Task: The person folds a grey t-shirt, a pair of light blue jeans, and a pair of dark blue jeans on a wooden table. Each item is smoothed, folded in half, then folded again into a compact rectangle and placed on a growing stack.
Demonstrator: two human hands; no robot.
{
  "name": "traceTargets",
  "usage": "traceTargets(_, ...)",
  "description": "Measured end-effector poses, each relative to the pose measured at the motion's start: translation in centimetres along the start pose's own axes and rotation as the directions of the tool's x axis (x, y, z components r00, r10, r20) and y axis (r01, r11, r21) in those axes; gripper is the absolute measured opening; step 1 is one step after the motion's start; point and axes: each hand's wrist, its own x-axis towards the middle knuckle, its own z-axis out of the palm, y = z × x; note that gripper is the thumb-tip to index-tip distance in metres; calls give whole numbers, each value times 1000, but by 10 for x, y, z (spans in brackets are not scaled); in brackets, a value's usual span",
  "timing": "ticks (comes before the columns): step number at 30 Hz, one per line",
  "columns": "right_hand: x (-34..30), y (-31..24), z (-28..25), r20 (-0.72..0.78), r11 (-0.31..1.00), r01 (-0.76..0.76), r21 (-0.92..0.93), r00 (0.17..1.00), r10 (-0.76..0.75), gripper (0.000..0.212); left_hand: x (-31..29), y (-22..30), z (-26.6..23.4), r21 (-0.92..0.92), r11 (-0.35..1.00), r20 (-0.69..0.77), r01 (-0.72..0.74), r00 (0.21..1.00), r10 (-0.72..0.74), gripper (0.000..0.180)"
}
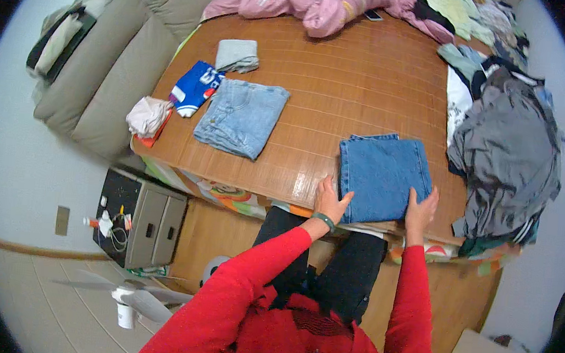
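Observation:
A pair of dark blue jeans (383, 175), folded into a near-square, lies at the bed's near edge in front of me. Beside its lower left edge is my left hand (331, 201), fingers stretched out and thumb against the denim. My right hand (421, 214) lies along the lower right edge, its thumb by the cloth and its fingers extended. Both hands look open, framing the jeans from the sides. Farther left rests a folded light blue pair of jeans (242, 118), which neither hand touches.
Folded grey cloth (236, 55), a blue garment (196, 88) and pale pink cloth (148, 118) lie at the left. Grey clothes (510, 143) are heaped at the right; a pink quilted item (324, 5) lies across the back. A nightstand (151, 222) stands lower left.

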Motion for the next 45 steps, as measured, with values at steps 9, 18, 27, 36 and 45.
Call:
traceTargets(9, 23, 43, 10, 289, 954, -81, 287, 957, -6, 74, 49, 6, -3, -125, 875, 461, 469, 808, -367, 73)
traceTargets(18, 50, -8, -37, 891, 573, -725, 383, 453, -23, 71, 57, -7, -56, -498, 381, 849, 779, 528, 31, 51)
traceTargets(27, 84, -250, 29, 703, 490, -518, 701, 388, -596, 50, 88, -6, -230, -953, 178, 254, 247, 967, 15, 53)
traceTargets(36, 8, -349, 244, 782, 695, -413, 589, 508, -361, 63, 157, -113, -229, -934, 204, 94, 294, 753, -652, 38)
traceTargets(45, -85, -294, 239, 728, 462, -579, 672, 630, -269, 53, 160, -127, -277, -892, 338, 141, 299, 897, -419, 39)
